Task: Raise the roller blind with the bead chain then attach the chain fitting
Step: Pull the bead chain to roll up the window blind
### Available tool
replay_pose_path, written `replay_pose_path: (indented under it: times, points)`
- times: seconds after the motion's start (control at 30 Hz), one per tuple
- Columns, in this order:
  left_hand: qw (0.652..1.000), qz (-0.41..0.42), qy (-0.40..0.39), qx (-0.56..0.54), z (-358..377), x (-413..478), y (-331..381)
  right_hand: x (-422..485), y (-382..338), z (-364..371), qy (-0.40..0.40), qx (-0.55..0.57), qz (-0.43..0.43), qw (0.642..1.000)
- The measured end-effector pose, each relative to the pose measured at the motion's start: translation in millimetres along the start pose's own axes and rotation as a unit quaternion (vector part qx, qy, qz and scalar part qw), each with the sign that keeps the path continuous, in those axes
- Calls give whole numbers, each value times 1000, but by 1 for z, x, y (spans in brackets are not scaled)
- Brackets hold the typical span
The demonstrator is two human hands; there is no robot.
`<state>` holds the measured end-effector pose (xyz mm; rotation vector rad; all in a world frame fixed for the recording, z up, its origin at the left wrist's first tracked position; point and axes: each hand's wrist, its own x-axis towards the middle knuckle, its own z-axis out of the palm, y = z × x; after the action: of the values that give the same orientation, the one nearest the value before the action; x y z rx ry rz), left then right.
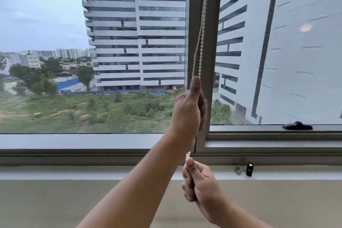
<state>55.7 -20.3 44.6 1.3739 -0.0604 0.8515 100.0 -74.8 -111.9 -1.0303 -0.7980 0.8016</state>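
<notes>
- The left hand (189,106) is raised higher and farther out, closed in a fist with the thumb pointing straight up, its back turned to the left.
- The left forearm comes from the near lower left and slopes up to the right, bare, with the wrist nearly straight.
- The right hand (199,181) sits lower and nearer, just right of the left forearm, also closed in a fist, thumb pressed upward on top.
- The right forearm enters from the near lower right, bare.
</notes>
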Motion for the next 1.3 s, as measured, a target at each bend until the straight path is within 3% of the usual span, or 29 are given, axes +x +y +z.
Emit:
replay_pose_path:
  times: [0.13, 0.23, 0.37, 0.47, 0.53, 0.63, 0.7, 0.73, 0.77, 0.87, 0.9, 0.97, 1.1, 1.3]
  points:
    - [1000, -4, 24, 2, -8, -10, -19, -3, 18, -8, -19, -27, 3, 999]
    - [999, -18, 40, -3, -12, -19, -34, -4, 24, -23, -46, -226, -43, 972]
    - [998, -24, 50, 32, -11, -19, -49, -1, 10, -42, -71, -518, -110, 845]
    - [996, -30, 63, 49, -14, -19, -61, 4, -9, -44, -122, -673, -116, 721]
    - [995, -34, 77, 58, -20, -25, -73, 6, -25, -45, -155, -704, -86, 688]
    - [991, -51, 99, 71, -29, -43, -95, 13, -53, -49, -215, -677, -6, 704]
    - [990, -70, 105, 60, -30, -58, -112, 21, -74, -51, -221, -679, 6, 700]
    - [990, -80, 105, 53, -30, -66, -119, 25, -84, -50, -207, -667, 4, 716]
    - [989, -90, 105, 53, -29, -73, -126, 30, -94, -48, -183, -635, 1, 750]
    - [985, -112, 110, 71, -28, -88, -138, 38, -120, -36, -100, -410, -13, 906]
    - [984, -117, 112, 72, -27, -91, -140, 41, -128, -32, -87, -316, -9, 945]
    - [984, -121, 112, 66, -26, -92, -140, 44, -141, -25, -89, -147, 11, 985]
    - [984, -124, 109, 69, -30, -90, -137, 48, -146, -10, -108, 53, 32, 992]
    - [985, -105, 106, 84, -32, -90, -136, 49, -131, 2, -52, 113, -59, 990]
